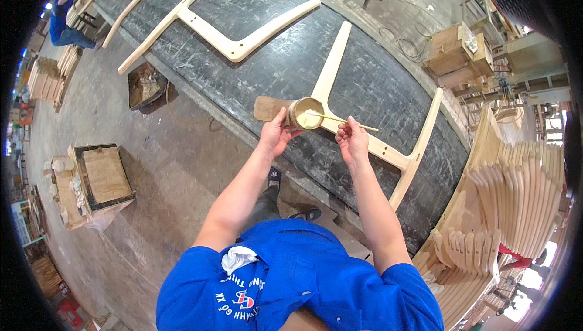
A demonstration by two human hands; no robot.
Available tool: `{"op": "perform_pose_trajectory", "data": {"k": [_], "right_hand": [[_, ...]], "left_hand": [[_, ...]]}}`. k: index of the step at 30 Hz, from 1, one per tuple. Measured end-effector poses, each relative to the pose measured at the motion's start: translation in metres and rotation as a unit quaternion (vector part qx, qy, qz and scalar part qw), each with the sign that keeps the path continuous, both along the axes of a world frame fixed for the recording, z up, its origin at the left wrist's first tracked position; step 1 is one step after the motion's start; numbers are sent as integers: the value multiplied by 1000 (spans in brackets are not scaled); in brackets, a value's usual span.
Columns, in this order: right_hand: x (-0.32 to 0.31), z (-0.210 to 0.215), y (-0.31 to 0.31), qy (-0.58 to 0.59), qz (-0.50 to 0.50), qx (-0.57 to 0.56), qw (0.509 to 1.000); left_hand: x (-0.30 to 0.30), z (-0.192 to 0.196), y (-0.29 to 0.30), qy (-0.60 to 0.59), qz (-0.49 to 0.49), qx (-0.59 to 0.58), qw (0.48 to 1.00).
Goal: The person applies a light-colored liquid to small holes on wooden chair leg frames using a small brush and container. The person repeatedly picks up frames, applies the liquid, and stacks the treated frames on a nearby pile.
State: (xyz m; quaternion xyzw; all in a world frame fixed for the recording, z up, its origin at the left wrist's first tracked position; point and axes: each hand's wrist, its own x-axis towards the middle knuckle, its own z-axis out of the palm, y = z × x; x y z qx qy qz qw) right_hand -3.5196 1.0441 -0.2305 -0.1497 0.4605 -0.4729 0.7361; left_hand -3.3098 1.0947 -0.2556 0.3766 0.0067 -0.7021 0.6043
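Left hand (276, 133) closed around the side of a small round glue pot (305, 113), holding it up over the near edge of the dark worktop (267, 70). Pot holds pale, creamy glue. Right hand (352, 139) pinches a thin wooden stick (343, 121) between fingertips; the stick's far tip sits in the glue and its other end pokes out to the right past the fingers.

Right under and behind the pot: pale wooden chair frame part (364, 143) lying flat on the worktop, one long rail running away from the person, a cross rail going right to a curved leg piece. A flat brown scrap of board (267, 108) lies just left of the pot, partly hidden by the left hand.

Further back on the worktop: second similar frame part (234, 44). Right side: stack of curved wooden pieces (516, 191). On the floor to the left: wooden box (104, 176). Another person in blue (64, 24) at top left.
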Motion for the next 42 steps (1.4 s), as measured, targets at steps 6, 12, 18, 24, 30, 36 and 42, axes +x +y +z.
{"op": "perform_pose_trajectory", "data": {"k": [6, 12, 18, 24, 30, 36, 42], "right_hand": [[0, 8, -21, 40, 25, -124, 991], [4, 17, -46, 354, 130, -340, 862], [13, 5, -56, 442, 205, -429, 761], [31, 1, -58, 476, 282, -446, 703], [22, 14, -78, 459, 270, -443, 721], [25, 10, -89, 487, 254, -431, 716], [28, 7, -104, 480, 332, -541, 606]], "left_hand": [[1, -24, -13, 21, 6, -3, 1000], [31, -47, 14, -1, 63, 39, 997], [55, -44, 55, -15, 119, 72, 990], [66, -52, 81, -11, 129, 70, 989], [64, -57, 81, 1, 131, 54, 990], [61, -54, 75, -2, 125, 66, 990], [61, -57, 77, 0, 104, 58, 993]]}}
